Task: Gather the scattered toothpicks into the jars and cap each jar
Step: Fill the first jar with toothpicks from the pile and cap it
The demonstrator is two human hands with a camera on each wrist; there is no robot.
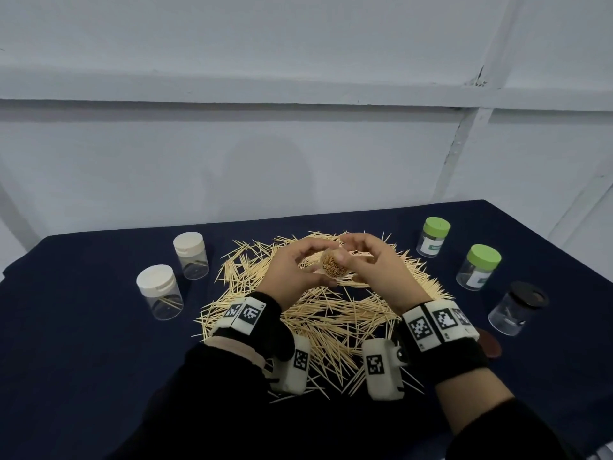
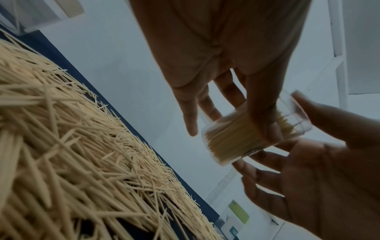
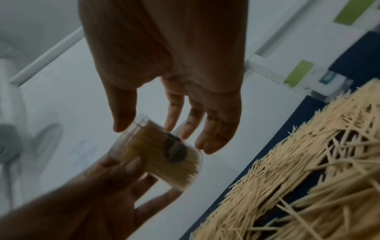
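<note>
Jar sits between the two hands above the toothpick heap, tipped so its long axis runs toward the person and its open mouth, packed with toothpick ends, faces the head camera. The left hand grasps it — thumb across the wall, fingers curled beneath, as the left wrist view shows. The right hand is released, fingers fairly straight just beside the jar's mouth; whether the tips touch it is hard to say in the blur. No cap is on this jar. A brown disc lies just right of the right wrist, probably its cap, so the right hand is nearer to it. Writing: a green label on the far green-capped jar begins "TOOT"; the rest is too small to read
</note>
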